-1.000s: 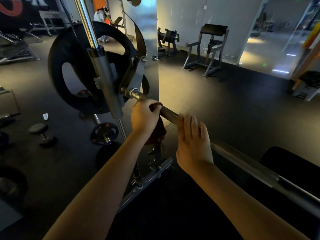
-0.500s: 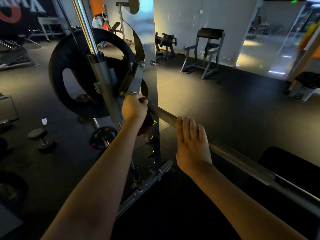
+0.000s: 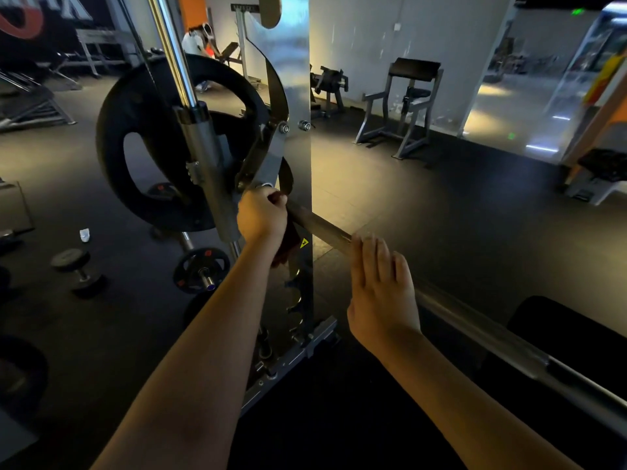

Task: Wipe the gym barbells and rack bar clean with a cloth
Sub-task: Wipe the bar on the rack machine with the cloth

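My left hand (image 3: pixel 261 215), fisted round the cloth (image 3: pixel 288 244), has slid along the bar (image 3: pixel 319 227) up against the rack upright (image 3: pixel 298 79); that stretch looks wiped. My right hand (image 3: pixel 380 293) lies flat-fingered on the bar nearby.

A grey steel-framed curl bench with a black padded top (image 3: pixel 403 110) stands on the dark rubber floor (image 3: pixel 424 205), against the scuffed white wall (image 3: pixel 441 45). Just left of the bench, along the same wall, sits a low black exercise machine (image 3: pixel 327 83). Much farther left and deeper in the room, a person in a white top (image 3: pixel 198 39) is seated. Far left of the bench and nearer the camera, a black round-headed dumbbell (image 3: pixel 76 269) lies on the floor, with a small white crumpled scrap (image 3: pixel 84 234) near it. Right of the bench a green spot of light (image 3: pixel 511 135) shows on the floor, and farther right stands a white-and-orange bench frame (image 3: pixel 597 179).
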